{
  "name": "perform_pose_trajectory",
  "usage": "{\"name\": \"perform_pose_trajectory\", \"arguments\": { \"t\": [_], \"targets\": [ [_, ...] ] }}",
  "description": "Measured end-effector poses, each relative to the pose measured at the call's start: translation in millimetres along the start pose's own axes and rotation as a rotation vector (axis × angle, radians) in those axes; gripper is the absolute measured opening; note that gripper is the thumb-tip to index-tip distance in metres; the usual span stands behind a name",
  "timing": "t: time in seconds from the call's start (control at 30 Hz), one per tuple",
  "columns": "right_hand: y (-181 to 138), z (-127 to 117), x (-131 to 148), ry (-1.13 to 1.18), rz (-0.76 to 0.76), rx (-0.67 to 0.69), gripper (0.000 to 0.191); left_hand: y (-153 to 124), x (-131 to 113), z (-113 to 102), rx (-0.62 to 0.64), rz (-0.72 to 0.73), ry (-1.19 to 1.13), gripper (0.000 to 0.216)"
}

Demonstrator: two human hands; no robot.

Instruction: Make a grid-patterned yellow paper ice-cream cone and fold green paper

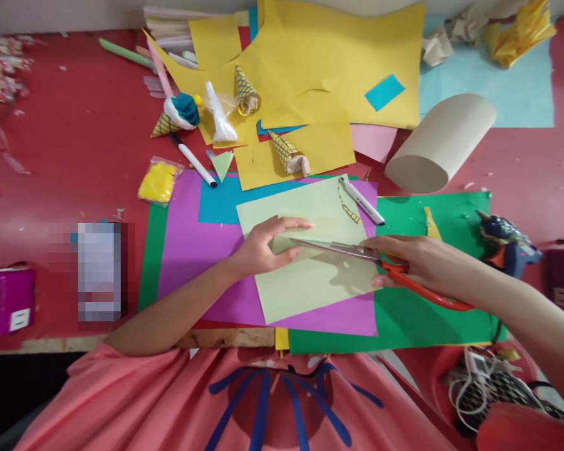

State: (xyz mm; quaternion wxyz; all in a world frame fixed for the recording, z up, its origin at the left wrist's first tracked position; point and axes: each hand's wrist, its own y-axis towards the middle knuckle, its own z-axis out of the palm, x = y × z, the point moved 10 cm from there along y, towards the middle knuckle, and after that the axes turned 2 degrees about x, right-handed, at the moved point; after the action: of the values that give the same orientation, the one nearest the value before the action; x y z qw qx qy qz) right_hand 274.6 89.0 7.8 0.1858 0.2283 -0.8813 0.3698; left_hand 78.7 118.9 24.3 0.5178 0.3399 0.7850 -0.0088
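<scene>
My right hand (418, 260) grips a pair of scissors (341, 247) by its orange-red handles. The blades point left and look closed or nearly so. Beneath them lies a pale green sheet of paper (310, 288), tilted on top of a purple sheet (192, 244). My left hand (270, 244) is over the pale sheet's left part, thumb and fingers apart around the scissor tips. Whether a small pale piece lies at its fingertips is hard to make out. A white marker (361, 200) and a thin yellow patterned scrap (350, 212) rest at the sheet's upper right.
Green sheet (432, 307) extends rightward, with a glue gun (510, 241) at its edge. A cardboard tube (439, 144) lies behind. Paper cones (286, 153), a decorated cone (176, 116), another marker (197, 164) and a yellow clay packet (158, 181) are further back. A blurred rectangle (98, 269) sits left.
</scene>
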Motion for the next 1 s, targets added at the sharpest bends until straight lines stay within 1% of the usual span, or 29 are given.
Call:
{"name": "perform_pose_trajectory", "arguments": {
  "t": [0.17,0.33,0.43,0.57,0.7,0.87,1.0],
  "targets": [
    [-0.2,-1.7,-2.3,-0.005,0.002,-0.017,0.065,0.0,2.0,0.1,0.008,-0.023,-0.015,0.041],
    [-2.7,-5.1,-13.0,-0.034,0.054,-0.036,0.066,0.3,12.5,-5.2,-0.054,-0.112,-0.104,0.031],
    [-5.8,-5.5,-17.9,-0.021,0.068,-0.033,0.066,-0.2,18.3,-6.6,-0.086,-0.154,-0.165,0.03],
    [-8.1,-2.3,-18.1,0.013,0.073,-0.003,0.065,-1.0,17.6,-7.3,-0.113,-0.132,-0.177,0.036],
    [-5.7,0.6,-12.1,0.009,0.065,0.028,0.068,-0.2,14.4,-7.1,-0.117,-0.113,-0.177,0.041],
    [-1.4,-3.7,-3.0,0.022,0.051,0.001,0.067,2.3,8.8,-4.8,-0.098,-0.077,-0.192,0.043],
    [1.3,-1.2,-2.7,0.006,0.067,0.007,0.066,2.2,8.5,-5.2,-0.104,-0.072,-0.19,0.042]
  ]
}}
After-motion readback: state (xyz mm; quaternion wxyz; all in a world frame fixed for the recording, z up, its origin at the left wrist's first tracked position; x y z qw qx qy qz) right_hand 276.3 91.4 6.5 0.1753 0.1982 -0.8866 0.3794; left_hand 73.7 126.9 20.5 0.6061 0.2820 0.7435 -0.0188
